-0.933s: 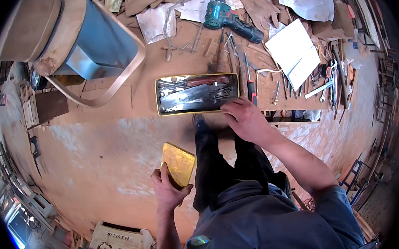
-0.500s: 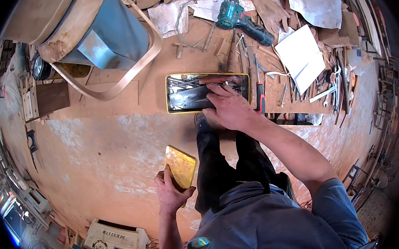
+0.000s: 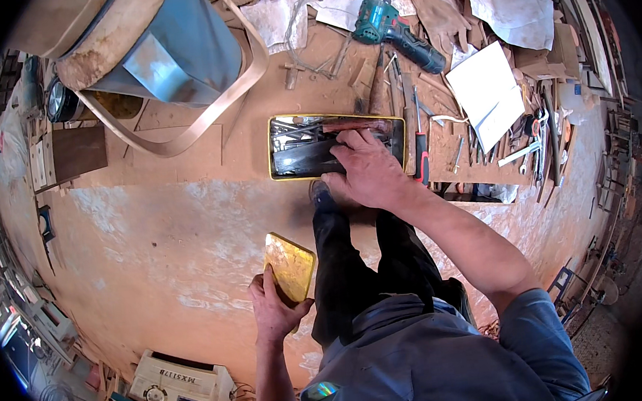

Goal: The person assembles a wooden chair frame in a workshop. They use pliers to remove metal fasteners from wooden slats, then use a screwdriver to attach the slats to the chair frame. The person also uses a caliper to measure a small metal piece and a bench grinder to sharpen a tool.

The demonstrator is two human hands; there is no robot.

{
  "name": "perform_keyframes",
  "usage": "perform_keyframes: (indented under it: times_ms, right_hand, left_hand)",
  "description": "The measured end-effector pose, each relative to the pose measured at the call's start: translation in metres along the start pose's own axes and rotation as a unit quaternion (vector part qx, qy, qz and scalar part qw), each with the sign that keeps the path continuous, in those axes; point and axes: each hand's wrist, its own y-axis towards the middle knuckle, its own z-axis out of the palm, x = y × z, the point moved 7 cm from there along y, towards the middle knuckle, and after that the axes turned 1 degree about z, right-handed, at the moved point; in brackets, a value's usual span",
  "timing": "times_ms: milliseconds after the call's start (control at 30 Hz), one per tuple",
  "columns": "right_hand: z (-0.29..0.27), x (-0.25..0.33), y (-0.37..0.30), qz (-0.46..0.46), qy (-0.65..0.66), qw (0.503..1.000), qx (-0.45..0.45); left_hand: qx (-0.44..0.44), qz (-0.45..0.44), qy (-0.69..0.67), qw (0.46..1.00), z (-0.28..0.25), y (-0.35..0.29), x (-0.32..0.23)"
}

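Note:
My left hand [image 3: 275,308] grips a yellow rectangular lid [image 3: 291,267], worn and scuffed, held low on the left of my legs. The fingers lie along its left edge and the thumb is at its lower corner. On the bench's near edge rests an open shallow box [image 3: 270,150] with a yellow rim. Inside are metal pieces [image 3: 297,137] like bits or bolts, and a dark flat piece [image 3: 304,157]. My right hand [image 3: 370,168] reaches into the box, fingers bent over the contents and thumb apart at the near rim. I see nothing held in it; the fingertips are partly hidden.
Right of the box lies a red and black handled screwdriver [image 3: 421,159]. Beyond are a green cordless drill [image 3: 392,27], a work glove [image 3: 441,19], white paper [image 3: 486,93] and spanners [image 3: 535,146]. A blue bucket [image 3: 182,64] stands far left; a machine [image 3: 181,389] stands lower left.
My right hand's fingers have shifted slightly over the contents and bent more, with the thumb still near the rim. The left hand and the lid stay nearly where they were.

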Motion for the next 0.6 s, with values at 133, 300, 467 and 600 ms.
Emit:
perform_keyframes:
  times_ms: [133,300,467,600]
  right_hand:
    - [-0.005,-0.001,0.001,0.005,-0.014,0.998,0.053]
    - [-0.003,0.01,-0.003,0.033,0.064,0.984,0.161]
    - [-0.013,0.021,0.022,-0.044,-0.02,0.999,0.008]
    - [0.011,0.016,0.035,-0.008,-0.093,0.993,0.074]
  left_hand:
    - [0.01,-0.009,-0.002,1.0,0.002,0.002,0.002]
    - [0.013,-0.029,-0.015,0.999,0.006,0.001,0.006]
    - [0.015,-0.033,-0.015,0.999,0.005,0.004,0.006]
    - [0.008,-0.022,-0.014,1.0,0.005,0.005,0.006]
